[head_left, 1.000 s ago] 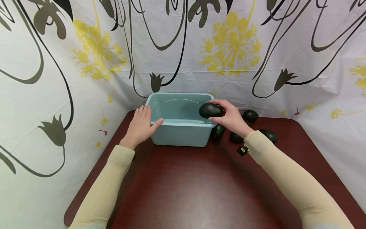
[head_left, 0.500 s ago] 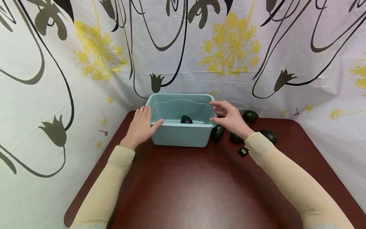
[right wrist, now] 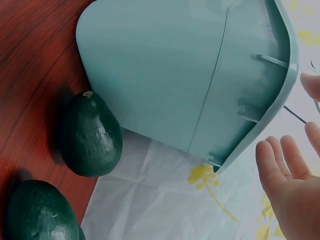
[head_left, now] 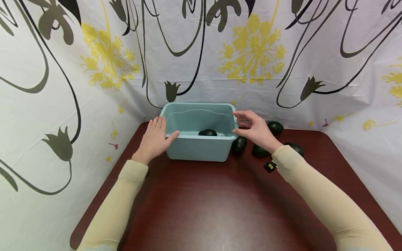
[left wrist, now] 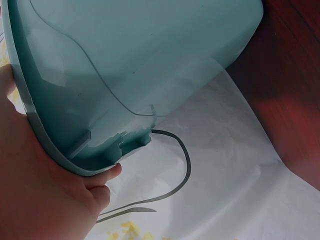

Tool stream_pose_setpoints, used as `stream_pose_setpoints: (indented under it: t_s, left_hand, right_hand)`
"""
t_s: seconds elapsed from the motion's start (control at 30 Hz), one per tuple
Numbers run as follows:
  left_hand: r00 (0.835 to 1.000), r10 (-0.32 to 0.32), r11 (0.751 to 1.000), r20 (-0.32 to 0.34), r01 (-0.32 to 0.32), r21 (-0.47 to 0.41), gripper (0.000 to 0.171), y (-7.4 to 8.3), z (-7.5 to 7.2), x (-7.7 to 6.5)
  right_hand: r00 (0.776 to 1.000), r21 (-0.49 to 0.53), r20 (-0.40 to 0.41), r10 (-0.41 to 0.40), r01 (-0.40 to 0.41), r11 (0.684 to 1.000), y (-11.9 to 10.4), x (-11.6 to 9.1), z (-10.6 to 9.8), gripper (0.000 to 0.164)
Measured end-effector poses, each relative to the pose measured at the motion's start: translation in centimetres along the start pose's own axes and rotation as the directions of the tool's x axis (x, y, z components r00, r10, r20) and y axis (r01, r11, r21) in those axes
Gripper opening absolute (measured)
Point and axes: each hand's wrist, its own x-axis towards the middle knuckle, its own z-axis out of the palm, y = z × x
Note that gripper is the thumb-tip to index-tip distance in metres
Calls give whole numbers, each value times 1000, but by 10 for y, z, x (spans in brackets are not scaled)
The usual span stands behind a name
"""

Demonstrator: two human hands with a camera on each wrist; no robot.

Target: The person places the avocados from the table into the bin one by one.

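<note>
Fingers [head_left: 243, 113] of right hand [head_left: 257, 129] curve loosely beside the bin [head_left: 198, 149].

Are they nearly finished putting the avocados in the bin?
Not nearly, it seems. Done: one avocado shows inside the bin, though the front wall hides some of the floor. In hand: no avocado; the right hand is empty near the rim, and the left hand rests on the other end. Left: probably the four loose avocados on the table.
</note>
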Motion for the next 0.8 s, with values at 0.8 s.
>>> stream_pose_setpoints:
  t_s: [0.8]
  left_hand:
    - [1000,-2,1000,2,2,-12,105,-1,2,0]
  right_hand:
    - [998,-100,-50,-33,28,995,36,0,-16,58]
